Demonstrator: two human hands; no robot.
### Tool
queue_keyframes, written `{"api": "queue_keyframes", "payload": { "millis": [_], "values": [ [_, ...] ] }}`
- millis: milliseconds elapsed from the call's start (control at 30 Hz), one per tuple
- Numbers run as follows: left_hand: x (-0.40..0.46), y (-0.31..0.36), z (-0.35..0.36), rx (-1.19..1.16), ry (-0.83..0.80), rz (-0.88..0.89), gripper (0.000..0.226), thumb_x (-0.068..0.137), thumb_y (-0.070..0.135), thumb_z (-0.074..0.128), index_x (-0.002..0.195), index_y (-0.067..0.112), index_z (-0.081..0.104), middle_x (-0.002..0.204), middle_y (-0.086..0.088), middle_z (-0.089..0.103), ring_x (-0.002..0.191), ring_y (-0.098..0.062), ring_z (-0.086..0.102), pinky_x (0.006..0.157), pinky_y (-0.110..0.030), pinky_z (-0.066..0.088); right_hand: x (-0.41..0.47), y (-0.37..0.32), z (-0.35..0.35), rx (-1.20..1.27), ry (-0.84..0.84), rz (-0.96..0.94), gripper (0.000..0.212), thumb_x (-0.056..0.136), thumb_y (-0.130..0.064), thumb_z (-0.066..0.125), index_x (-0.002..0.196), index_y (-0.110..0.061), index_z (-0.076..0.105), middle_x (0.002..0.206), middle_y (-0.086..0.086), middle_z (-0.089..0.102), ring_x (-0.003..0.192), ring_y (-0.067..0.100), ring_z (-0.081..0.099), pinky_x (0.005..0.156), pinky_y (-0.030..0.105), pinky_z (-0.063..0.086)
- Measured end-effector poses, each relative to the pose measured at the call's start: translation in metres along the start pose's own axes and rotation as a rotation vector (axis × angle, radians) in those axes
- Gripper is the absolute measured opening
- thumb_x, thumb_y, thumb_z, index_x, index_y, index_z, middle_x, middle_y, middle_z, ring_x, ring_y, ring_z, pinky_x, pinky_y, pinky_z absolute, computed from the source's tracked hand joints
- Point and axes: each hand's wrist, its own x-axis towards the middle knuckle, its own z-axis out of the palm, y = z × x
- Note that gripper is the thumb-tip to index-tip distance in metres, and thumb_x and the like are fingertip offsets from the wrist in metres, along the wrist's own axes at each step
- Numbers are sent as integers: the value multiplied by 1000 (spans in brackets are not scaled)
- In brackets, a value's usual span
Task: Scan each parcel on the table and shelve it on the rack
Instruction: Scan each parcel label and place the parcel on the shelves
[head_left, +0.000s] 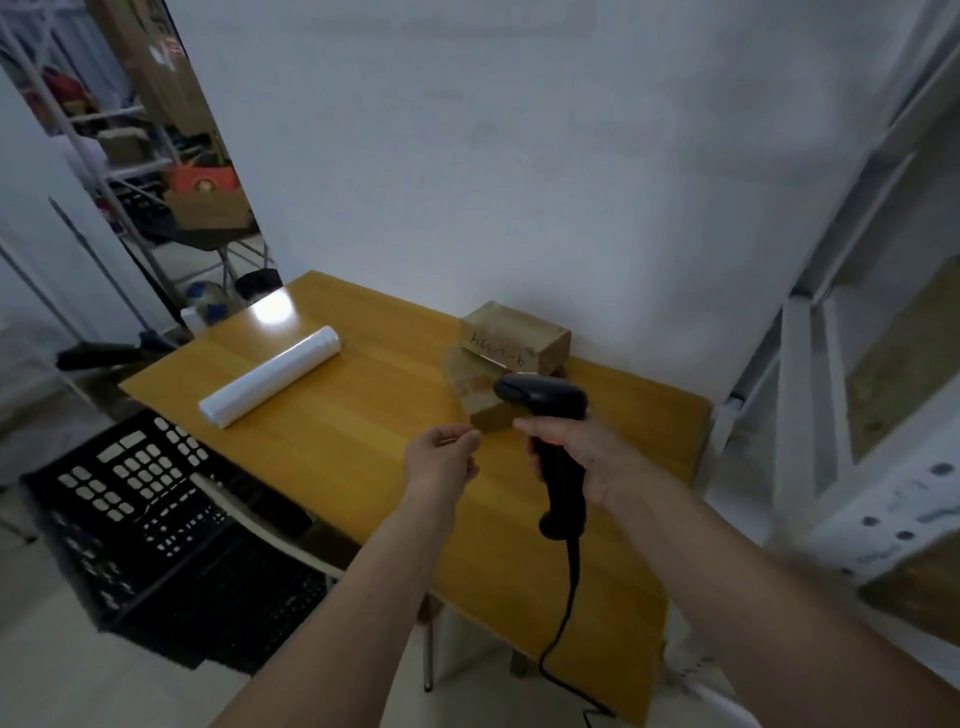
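Two brown cardboard parcels sit on the yellow wooden table (322, 431) near the wall. The rear parcel (514, 332) has handwriting on its front face. The front parcel (475, 387) lies flat just before it, partly hidden by the scanner head. My right hand (576, 457) grips the handle of a black corded barcode scanner (545, 400), whose head points at the parcels. My left hand (447, 457) hovers over the table just left of the scanner, fingers loosely curled, holding nothing. The white metal rack (852, 364) stands at the right.
A white roll of plastic film (270, 376) lies on the table's left part. Black plastic crates (156, 509) sit on the floor to the left. The scanner's cable (563, 623) hangs off the near table edge. A doorway at the far left shows cluttered shelves.
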Motion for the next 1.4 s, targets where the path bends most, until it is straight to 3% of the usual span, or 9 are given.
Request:
{"api": "queue_keyframes", "payload": {
  "millis": [200, 367, 467, 567, 633, 733, 967, 1167, 1400],
  "values": [
    [49, 31, 28, 81, 8, 123, 5, 91, 15, 68, 94, 15, 65, 89, -2, 63, 81, -20, 60, 80, -38, 55, 34, -30, 0, 88, 46, 31, 12, 77, -9, 79, 78, -4, 68, 58, 7, 63, 47, 19, 56, 48, 27, 48],
    [99, 49, 54, 235, -10, 283, 11, 88, 9, 70, 95, 15, 64, 87, 2, 63, 76, -9, 58, 59, -17, 42, 60, -51, -4, 177, 100, 35, 15, 77, -9, 79, 87, -2, 69, 59, 7, 63, 44, 16, 58, 44, 23, 49],
    [134, 52, 65, 360, -56, 318, 20, 88, 0, 64, 97, 18, 60, 91, 4, 62, 73, -2, 53, 56, -13, 38, 81, -64, -4, 231, 143, 49, 12, 78, -11, 78, 80, -4, 69, 58, 6, 63, 45, 14, 57, 44, 22, 49],
    [169, 51, 70, 491, -121, 326, 27, 88, 6, 68, 109, 19, 58, 92, 12, 53, 84, -8, 54, 70, -19, 45, 110, -68, -2, 266, 246, 48, 11, 80, -11, 77, 78, -5, 68, 56, 4, 63, 46, 13, 56, 46, 22, 50],
    [195, 49, 72, 585, -175, 327, 36, 86, 11, 72, 118, 17, 57, 104, 7, 54, 100, -15, 54, 85, -29, 50, 132, -67, 0, 313, 318, 50, 10, 82, -9, 75, 79, -5, 67, 54, 3, 62, 45, 13, 55, 46, 22, 50],
    [235, 49, 75, 803, -217, 366, 49, 83, 16, 74, 127, 19, 52, 127, -2, 50, 122, -23, 45, 104, -38, 43, 170, -63, 2, 404, 429, 64, 11, 82, -9, 76, 78, -5, 66, 50, 3, 61, 42, 12, 55, 45, 21, 50],
    [305, 33, 99, 1149, -329, 573, 80, 81, 21, 76, 146, 25, 31, 160, -2, 17, 147, -25, 14, 118, -42, 26, 248, -42, -6, 563, 669, 122, 24, 76, -17, 83, 89, -4, 66, 66, 8, 67, 55, 18, 62, 50, 26, 54],
    [343, 15, 122, 1281, -405, 708, 89, 81, 20, 74, 152, 30, 21, 164, 1, -5, 151, -27, -10, 121, -52, 2, 297, -22, -25, 510, 776, 152, 41, 76, -27, 83, 106, -8, 63, 89, 7, 64, 79, 24, 61, 57, 30, 50],
    [359, -12, 117, 1287, -462, 616, 85, 90, 26, 65, 154, 36, 10, 164, 2, -6, 150, -24, -14, 120, -53, 4, 327, -1, -32, 539, 732, 110, 34, 74, -25, 84, 99, -14, 65, 100, 7, 71, 91, 25, 67, 65, 34, 55]
  ]
}}
